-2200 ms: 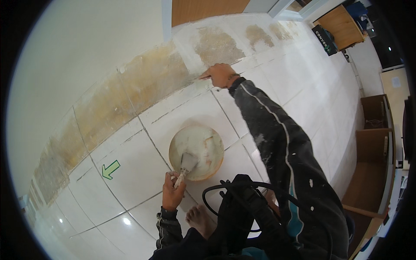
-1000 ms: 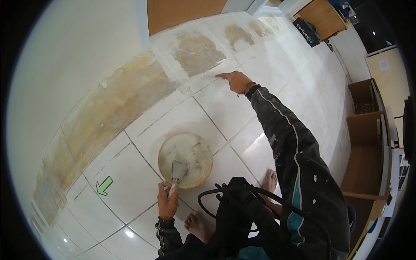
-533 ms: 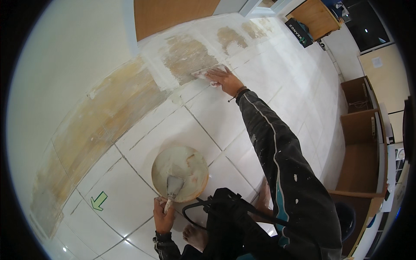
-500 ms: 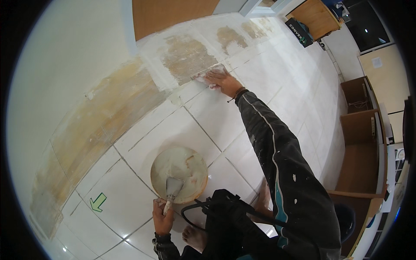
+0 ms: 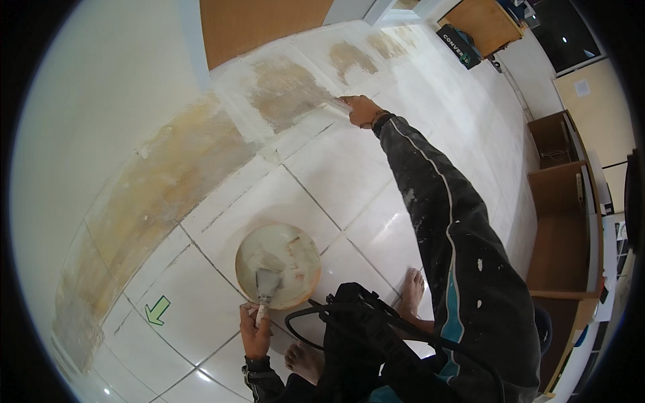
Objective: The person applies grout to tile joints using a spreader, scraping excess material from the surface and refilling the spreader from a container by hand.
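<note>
My left hand (image 5: 255,334) is closed round the handle of a putty knife (image 5: 268,285). Its grey blade rests in a round basin (image 5: 311,293) smeared with pale filler, on the floor close to my feet. With my arm stretched far ahead, my right hand (image 5: 363,111) grips a flat, pale trowel (image 5: 338,105), seen nearly edge-on. That trowel lies by the foot of the wall, at the right end of a brownish patch (image 5: 285,93); whether it touches the surface I cannot tell. White filler surrounds the patch.
A longer bare brown strip (image 5: 176,156) runs along the wall's base at left. White floor tiles (image 5: 302,201) carry a green arrow marker (image 5: 157,311). Open brown shelving (image 5: 561,228) stands at right; a dark box (image 5: 459,47) sits at the far right. A brown door (image 5: 262,27) is ahead.
My right hand has moved slightly right, and the trowel has turned from its broad face to its edge. My left hand still holds the putty knife in the basin.
</note>
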Motion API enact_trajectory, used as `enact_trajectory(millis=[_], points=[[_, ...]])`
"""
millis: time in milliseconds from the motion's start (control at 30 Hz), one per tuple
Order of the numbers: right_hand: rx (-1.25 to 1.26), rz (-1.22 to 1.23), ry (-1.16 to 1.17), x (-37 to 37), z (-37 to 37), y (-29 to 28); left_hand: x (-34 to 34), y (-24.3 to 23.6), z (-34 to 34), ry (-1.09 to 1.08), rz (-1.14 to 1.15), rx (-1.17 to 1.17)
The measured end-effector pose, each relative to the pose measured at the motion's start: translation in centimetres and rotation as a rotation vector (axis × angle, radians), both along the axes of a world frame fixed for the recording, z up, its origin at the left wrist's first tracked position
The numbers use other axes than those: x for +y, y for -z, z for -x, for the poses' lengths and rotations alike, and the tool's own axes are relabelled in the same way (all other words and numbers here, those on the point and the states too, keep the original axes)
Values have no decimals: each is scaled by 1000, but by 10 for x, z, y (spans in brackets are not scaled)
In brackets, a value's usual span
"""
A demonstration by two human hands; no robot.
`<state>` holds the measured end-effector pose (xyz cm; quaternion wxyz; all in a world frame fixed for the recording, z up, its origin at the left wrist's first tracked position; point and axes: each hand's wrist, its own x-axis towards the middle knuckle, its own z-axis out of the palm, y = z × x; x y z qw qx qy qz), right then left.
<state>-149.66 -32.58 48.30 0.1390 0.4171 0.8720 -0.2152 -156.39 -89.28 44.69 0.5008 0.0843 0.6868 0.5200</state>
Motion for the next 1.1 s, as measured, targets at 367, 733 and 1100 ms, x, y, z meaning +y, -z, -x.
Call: enact_trajectory(millis=[367,733,1100], points=[[-6,-375,-18,-9,55,102,-18,62,51,59,-21,27],[455,-433,-509,45,45,184,67,121,87,103,6,-35],[13,-67,-493,-40,30,38,-41,30,51,53,-40,83]])
